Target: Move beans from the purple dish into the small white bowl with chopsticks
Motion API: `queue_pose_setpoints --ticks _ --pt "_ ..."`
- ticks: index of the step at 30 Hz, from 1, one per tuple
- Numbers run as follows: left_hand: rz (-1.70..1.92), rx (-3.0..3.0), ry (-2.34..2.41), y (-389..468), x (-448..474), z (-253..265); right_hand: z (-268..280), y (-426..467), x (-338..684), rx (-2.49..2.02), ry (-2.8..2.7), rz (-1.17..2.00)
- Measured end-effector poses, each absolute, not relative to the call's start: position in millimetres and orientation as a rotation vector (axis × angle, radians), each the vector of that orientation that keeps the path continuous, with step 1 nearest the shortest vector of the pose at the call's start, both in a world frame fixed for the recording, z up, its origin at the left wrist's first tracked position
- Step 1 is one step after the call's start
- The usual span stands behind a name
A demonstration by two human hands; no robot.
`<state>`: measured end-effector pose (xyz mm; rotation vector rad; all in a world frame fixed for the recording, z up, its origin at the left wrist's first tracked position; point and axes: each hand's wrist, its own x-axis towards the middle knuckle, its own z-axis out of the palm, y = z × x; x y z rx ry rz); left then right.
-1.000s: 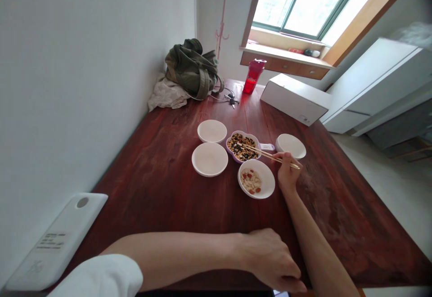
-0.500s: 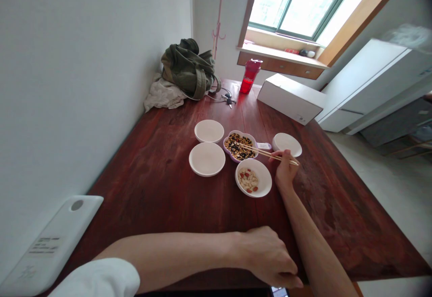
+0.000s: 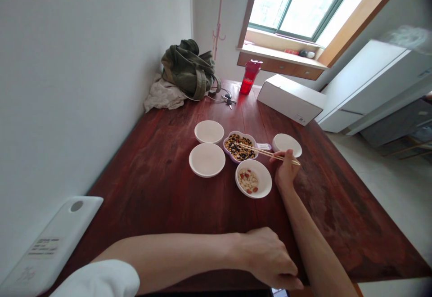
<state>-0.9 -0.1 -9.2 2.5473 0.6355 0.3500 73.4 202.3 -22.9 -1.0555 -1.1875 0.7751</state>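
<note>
My right hand (image 3: 286,170) is closed on a pair of chopsticks (image 3: 265,152), whose tips reach into a purple flower-shaped dish (image 3: 227,153) of mixed beans and grains (image 3: 240,147). Just left of that hand stands a white bowl (image 3: 266,177) with pale flat seeds and a few reddish pieces (image 3: 248,181). Two white bowls (image 3: 207,159) (image 3: 209,132) without visible contents sit left of the dish, and another white bowl (image 3: 286,144) is beyond my right hand. My left hand (image 3: 273,258) rests curled at the table's front edge; its fingertips are hidden beneath it.
On the dark red table (image 3: 151,189) a green bag (image 3: 189,69), keys (image 3: 229,101), a red bottle (image 3: 250,77) and a white box (image 3: 290,99) stand at the back. A white flat device (image 3: 54,243) lies by the left wall. Part of a phone (image 3: 279,292) shows below the edge.
Almost nothing differs. The chopsticks and my right hand have shifted very slightly, with the tips still in the beans and grains. My left hand stays in place.
</note>
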Motion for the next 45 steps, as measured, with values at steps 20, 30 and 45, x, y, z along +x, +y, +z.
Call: queue_pose_setpoints --ticks 20,30,45 --pt "0.391 2.576 0.655 -1 0 -9 -4 203 86 -0.520 -0.821 1.481" --pt "0.361 2.556 0.646 -1 -1 -10 1 202 87 -0.496 -0.842 1.518" --pt "0.746 1.674 0.671 14 -12 -1 24 193 95 -0.477 -1.014 1.639"
